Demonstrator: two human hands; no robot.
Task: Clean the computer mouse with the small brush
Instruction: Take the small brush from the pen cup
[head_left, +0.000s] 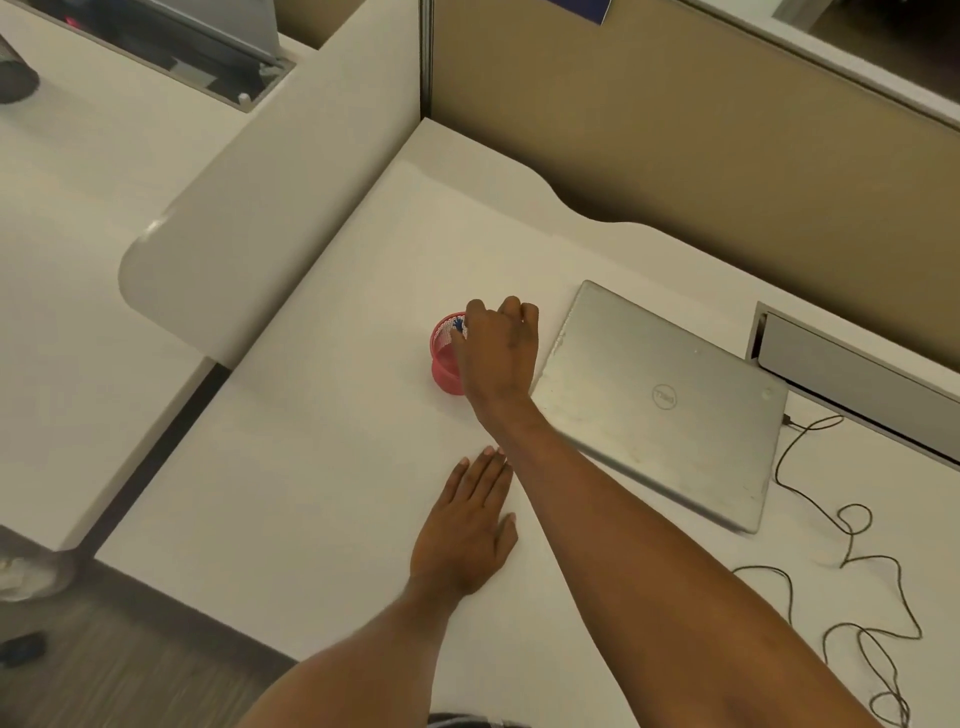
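Head view, looking down on a white table (322, 467) inside a cubicle with tan partition walls (675, 130).

Right hand (498, 353): arm reaches across to the table centre, hand over the mouth of a small red mesh cup (444, 358). Fingers curled downward at the cup's rim; the hand hides most of the cup's 3 o'clock side. Cannot tell whether the fingers are clamped on anything. A small blue item (457, 325) shows inside the cup at its top edge, just at the fingertips; too small to say what it is.

Left hand (467, 525): flat on the table, palm down, fingers extended and lying close together, holding nothing. It lies at 6 o'clock from the red cup, well apart from it, and its fingertips are just beside the right forearm.

Closed silver laptop (660, 405), Dell logo on lid, lies at 3 o'clock from the cup, near it but not touching. A thin dark cable (852, 519) runs from the laptop's far right corner and loops loosely over the table toward 5 o'clock.

Computer mouse: not seen anywhere in this view. Small brush: cannot identify it; the blue item in the cup is the only candidate and is unclear.
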